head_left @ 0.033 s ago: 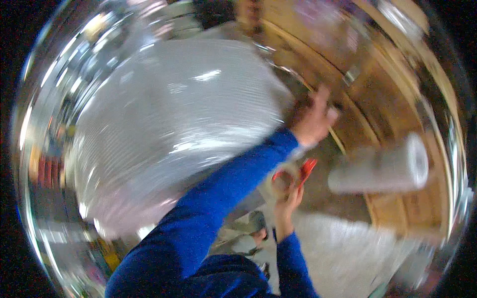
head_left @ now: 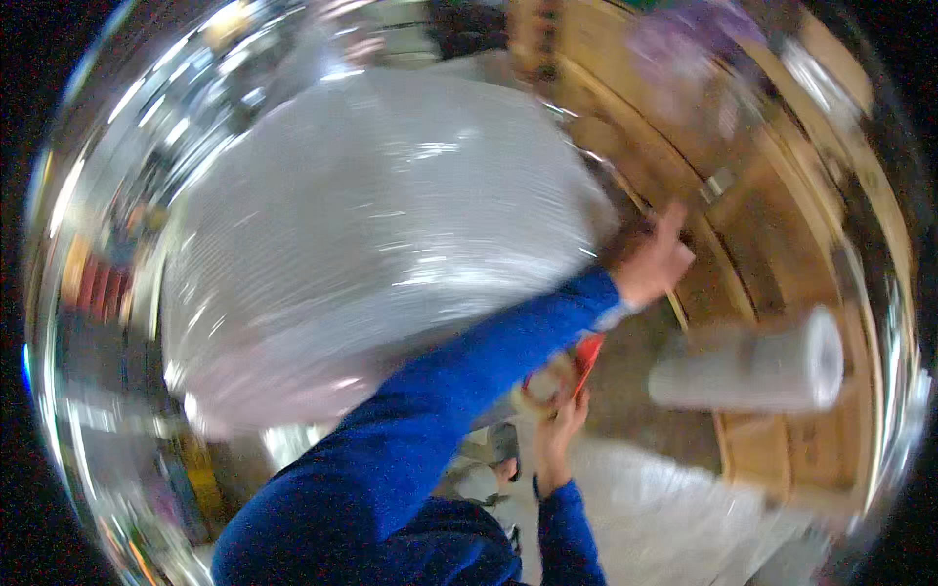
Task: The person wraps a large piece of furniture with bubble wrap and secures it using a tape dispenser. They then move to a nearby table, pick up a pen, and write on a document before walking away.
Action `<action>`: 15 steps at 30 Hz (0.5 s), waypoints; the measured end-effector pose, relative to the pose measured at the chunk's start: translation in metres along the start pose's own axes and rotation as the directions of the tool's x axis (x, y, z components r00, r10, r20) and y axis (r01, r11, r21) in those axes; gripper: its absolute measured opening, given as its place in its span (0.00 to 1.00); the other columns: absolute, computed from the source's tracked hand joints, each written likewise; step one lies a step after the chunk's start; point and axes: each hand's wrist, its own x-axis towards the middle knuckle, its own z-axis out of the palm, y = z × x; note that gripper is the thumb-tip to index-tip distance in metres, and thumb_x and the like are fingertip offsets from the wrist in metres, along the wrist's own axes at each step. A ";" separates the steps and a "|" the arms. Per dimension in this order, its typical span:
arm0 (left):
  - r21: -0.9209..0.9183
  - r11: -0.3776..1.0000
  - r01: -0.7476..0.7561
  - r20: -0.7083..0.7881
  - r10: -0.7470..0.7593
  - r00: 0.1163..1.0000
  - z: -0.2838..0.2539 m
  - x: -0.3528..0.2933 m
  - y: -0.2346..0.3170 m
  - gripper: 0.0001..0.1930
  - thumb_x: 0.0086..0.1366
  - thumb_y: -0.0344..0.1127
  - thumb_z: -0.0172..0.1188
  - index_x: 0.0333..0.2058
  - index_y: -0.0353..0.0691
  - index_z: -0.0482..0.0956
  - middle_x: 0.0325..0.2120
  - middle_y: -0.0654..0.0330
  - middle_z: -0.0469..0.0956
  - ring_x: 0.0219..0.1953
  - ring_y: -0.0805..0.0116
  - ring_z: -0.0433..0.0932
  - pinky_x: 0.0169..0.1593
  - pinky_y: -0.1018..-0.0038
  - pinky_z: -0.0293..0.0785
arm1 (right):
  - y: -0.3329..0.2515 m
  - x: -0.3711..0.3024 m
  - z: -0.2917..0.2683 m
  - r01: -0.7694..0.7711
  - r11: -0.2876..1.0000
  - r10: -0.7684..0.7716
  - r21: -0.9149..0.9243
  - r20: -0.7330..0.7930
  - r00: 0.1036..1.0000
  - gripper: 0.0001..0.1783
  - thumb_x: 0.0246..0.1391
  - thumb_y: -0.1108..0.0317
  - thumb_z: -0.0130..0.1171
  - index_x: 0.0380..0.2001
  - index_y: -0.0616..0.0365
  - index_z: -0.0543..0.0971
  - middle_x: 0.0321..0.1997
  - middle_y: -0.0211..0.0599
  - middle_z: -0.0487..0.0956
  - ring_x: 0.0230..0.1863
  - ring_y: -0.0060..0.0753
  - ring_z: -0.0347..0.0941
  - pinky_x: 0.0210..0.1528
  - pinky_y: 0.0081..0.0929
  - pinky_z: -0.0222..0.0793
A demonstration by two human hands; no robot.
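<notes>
A large bundle [head_left: 391,215] wrapped in clear, shiny bubble wrap fills the middle and left. My left arm reaches across its near side, and my left hand [head_left: 653,264] is just past its right edge. The fingers there are blurred but look stretched apart, with nothing visible in them. Lower down, my right hand [head_left: 559,435] is closed on a red tape dispenser [head_left: 587,359], which carries a roll of tape [head_left: 550,383]. Part of the dispenser is hidden behind my left forearm.
A white roll of plastic wrap [head_left: 743,369] lies at the right, beside cardboard boxes [head_left: 801,439]. Loose clear plastic sheeting [head_left: 664,508] covers the floor at lower right. Purple plastic [head_left: 689,44] lies on the boxes at the far right. Blurred shelving or goods line the left.
The whole view has shifted, so the bundle appears further right. My right hand and the tape dispenser have moved left and slightly nearer, partly behind my left forearm. My left hand stays beside the bundle.
</notes>
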 end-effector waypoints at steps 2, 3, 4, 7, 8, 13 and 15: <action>-0.069 0.991 -0.116 -0.062 0.112 0.992 -0.005 -0.010 0.013 0.28 0.66 0.38 0.56 0.62 0.32 0.63 0.36 0.39 0.80 0.38 0.38 0.80 0.44 0.52 0.77 | 0.022 -0.084 -0.013 -0.041 0.981 0.074 -0.192 0.169 0.983 0.26 0.60 0.63 0.56 0.59 0.64 0.72 0.62 0.44 0.73 0.62 0.43 0.70 0.61 0.42 0.66; -0.060 0.977 -0.205 -0.069 0.201 0.977 -0.009 -0.021 0.018 0.28 0.68 0.38 0.54 0.63 0.35 0.61 0.37 0.43 0.80 0.37 0.42 0.80 0.42 0.53 0.77 | 0.033 -0.117 -0.024 -0.010 0.949 0.079 -0.315 0.208 0.975 0.25 0.60 0.62 0.56 0.58 0.64 0.73 0.60 0.44 0.73 0.60 0.43 0.70 0.60 0.42 0.67; 0.005 0.941 -0.338 -0.199 0.332 0.922 -0.013 -0.035 0.022 0.27 0.70 0.37 0.52 0.65 0.38 0.59 0.38 0.46 0.80 0.36 0.46 0.81 0.41 0.54 0.78 | 0.043 -0.138 -0.040 -0.122 0.931 0.192 -0.344 0.178 0.965 0.24 0.61 0.62 0.56 0.57 0.65 0.73 0.58 0.44 0.74 0.58 0.42 0.71 0.58 0.41 0.68; -0.205 0.937 -0.284 -0.042 0.281 0.959 -0.031 -0.127 0.022 0.29 0.72 0.38 0.53 0.68 0.43 0.57 0.41 0.49 0.79 0.43 0.48 0.80 0.48 0.55 0.77 | 0.064 -0.165 -0.115 -0.088 0.920 0.117 -0.382 0.053 0.992 0.23 0.62 0.59 0.55 0.54 0.65 0.74 0.52 0.45 0.75 0.52 0.41 0.72 0.53 0.40 0.69; -0.289 0.915 -0.283 -0.041 0.284 0.958 -0.038 -0.177 0.020 0.30 0.71 0.38 0.54 0.68 0.44 0.57 0.44 0.50 0.79 0.45 0.49 0.80 0.50 0.55 0.77 | 0.069 -0.168 -0.147 -0.050 0.927 0.054 -0.371 0.000 0.999 0.23 0.62 0.58 0.55 0.53 0.66 0.75 0.50 0.45 0.76 0.50 0.40 0.72 0.51 0.40 0.70; -0.222 0.974 0.047 -0.080 -0.066 0.995 -0.157 -0.482 -0.003 0.27 0.71 0.42 0.55 0.65 0.42 0.63 0.49 0.48 0.78 0.55 0.48 0.76 0.58 0.53 0.71 | 0.060 -0.221 -0.245 0.155 0.933 -0.230 -0.326 -0.206 0.951 0.23 0.64 0.55 0.53 0.48 0.67 0.77 0.39 0.46 0.79 0.40 0.38 0.75 0.43 0.38 0.73; -0.027 0.987 0.160 -0.231 -0.162 0.959 -0.244 -0.590 -0.011 0.26 0.69 0.43 0.55 0.62 0.41 0.67 0.57 0.44 0.72 0.59 0.43 0.71 0.61 0.50 0.67 | 0.059 -0.251 -0.249 0.228 0.916 -0.310 -0.330 -0.222 0.924 0.22 0.64 0.57 0.53 0.47 0.69 0.77 0.36 0.46 0.78 0.38 0.35 0.74 0.42 0.35 0.73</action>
